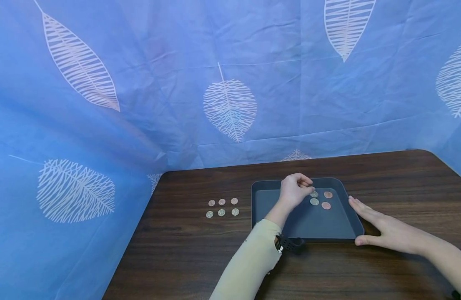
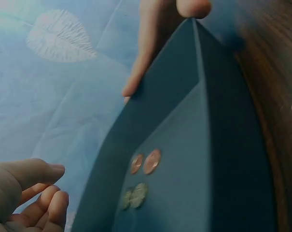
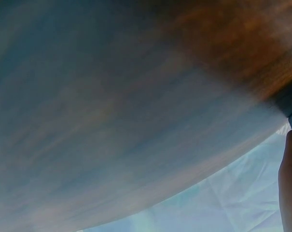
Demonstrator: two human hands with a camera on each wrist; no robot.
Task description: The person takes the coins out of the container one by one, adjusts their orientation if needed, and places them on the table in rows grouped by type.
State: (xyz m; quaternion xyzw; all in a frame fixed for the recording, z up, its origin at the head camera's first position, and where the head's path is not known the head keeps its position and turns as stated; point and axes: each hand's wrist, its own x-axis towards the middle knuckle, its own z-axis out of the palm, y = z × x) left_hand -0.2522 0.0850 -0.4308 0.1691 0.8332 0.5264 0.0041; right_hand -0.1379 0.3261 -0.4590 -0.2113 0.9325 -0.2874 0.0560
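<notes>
My left hand (image 1: 295,191) is over the dark grey tray (image 1: 320,227), near two brass-coloured coins (image 1: 314,202). Its fingers are loosely bent, and the left wrist view shows nothing between the thumb and fingers (image 2: 57,170). Two copper-coloured coins (image 1: 326,206) lie on the tray floor just right of the brass ones. My right hand (image 1: 388,231) has its fingers spread, with fingertips and thumb against the tray's right side. In the right wrist view only part of one finger (image 3: 291,179) shows at the edge.
On the dark wooden table (image 1: 178,250), left of the tray, several coins lie in two rows: copper-coloured coins (image 1: 221,202) behind, brass-coloured coins (image 1: 221,212) in front. A blue cloth (image 1: 275,100) with white leaf prints hangs behind the table and at its left.
</notes>
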